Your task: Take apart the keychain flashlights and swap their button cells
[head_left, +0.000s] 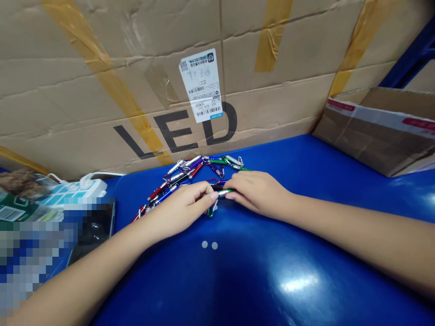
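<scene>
A small green and silver keychain flashlight point(223, 193) with a green carabiner clip is between my two hands, just above the blue table. My left hand point(185, 206) pinches its clip end with thumb and fingers. At the other end, the fingers and thumb of my right hand point(260, 190) close round the green barrel and hide part of it. Behind the hands lies a loose pile of similar keychain flashlights point(195, 171) in red, blue, purple, green and silver. Two small round pale discs point(204, 244) rest on the table nearer to me.
A large cardboard box point(278, 104) marked LED stands along the back of the blue table point(258, 271). An open carton point(360, 136) sits at the right. To the left are a white and blue power strip point(76, 194) and a dark phone-like device point(97, 226).
</scene>
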Tool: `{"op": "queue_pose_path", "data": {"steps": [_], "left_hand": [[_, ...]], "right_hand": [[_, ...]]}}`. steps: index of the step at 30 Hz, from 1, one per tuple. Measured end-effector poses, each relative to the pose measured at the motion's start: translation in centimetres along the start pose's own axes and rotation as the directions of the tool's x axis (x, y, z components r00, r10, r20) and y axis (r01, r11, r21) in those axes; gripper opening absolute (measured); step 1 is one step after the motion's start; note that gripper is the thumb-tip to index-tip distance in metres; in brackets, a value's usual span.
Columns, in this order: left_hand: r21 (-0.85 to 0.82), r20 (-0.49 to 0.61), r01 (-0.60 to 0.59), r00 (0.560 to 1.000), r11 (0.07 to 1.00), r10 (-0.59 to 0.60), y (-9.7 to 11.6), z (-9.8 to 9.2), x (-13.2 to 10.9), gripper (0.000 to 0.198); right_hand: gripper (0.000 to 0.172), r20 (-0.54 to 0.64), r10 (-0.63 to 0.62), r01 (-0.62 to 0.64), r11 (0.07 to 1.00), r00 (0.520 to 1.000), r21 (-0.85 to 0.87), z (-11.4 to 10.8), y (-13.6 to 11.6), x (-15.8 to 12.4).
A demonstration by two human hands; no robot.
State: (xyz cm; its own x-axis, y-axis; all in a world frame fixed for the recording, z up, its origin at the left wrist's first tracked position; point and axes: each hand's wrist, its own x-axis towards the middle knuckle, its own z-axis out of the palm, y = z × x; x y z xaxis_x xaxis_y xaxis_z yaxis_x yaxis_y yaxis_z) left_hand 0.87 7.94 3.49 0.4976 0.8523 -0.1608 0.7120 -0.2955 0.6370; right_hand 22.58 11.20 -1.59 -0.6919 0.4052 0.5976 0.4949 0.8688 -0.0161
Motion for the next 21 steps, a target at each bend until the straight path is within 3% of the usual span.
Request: {"op": "queue_pose_path", "data": {"steps": [2, 7, 10, 14, 16, 21], "left_hand": [[-0.01, 0.048, -0.006, 0.999, 1.0, 0.007, 0.0, -0.4, -0.1, 0.033], [0.178, 0.094, 0.026, 0.995, 0.984, -0.044, 0.6, -2.2, -0.8, 0.036], [0.094, 0.131, 0.143, 0.979, 0.985, -0.154, 0.7, -2.6, -1.1, 0.036], [-0.038, 0.179, 0.3, 0.941, 0.953, -0.289, -0.3, -1.7, -1.3, 0.028], [-0.018, 0.125, 0.259, 0.959, 0.966, -0.255, -1.0, -0.9, -1.4, 0.023], [0.238, -0.115, 0.125, 0.988, 0.963, -0.1, -2.0, 0.4, -1.4, 0.017]], "right_hand": [[0.034, -0.013, -0.042, 0.042, 0.999, 0.999, -0.006, 0.1, -0.2, 0.0], [0.034, 0.007, -0.085, 0.085, 0.996, 0.996, -0.001, 0.2, -0.5, 0.1], [0.034, 0.038, -0.109, 0.109, 0.994, 0.993, 0.009, 0.3, -0.7, 0.1], [0.028, 0.094, -0.116, 0.117, 0.993, 0.989, -0.005, 0.4, -0.9, 0.2], [0.025, 0.115, -0.115, 0.119, 0.993, 0.987, -0.023, 0.4, -1.0, 0.3], [0.027, 0.161, -0.084, 0.093, 0.995, 0.983, -0.046, 0.5, -0.8, 0.4]]}}
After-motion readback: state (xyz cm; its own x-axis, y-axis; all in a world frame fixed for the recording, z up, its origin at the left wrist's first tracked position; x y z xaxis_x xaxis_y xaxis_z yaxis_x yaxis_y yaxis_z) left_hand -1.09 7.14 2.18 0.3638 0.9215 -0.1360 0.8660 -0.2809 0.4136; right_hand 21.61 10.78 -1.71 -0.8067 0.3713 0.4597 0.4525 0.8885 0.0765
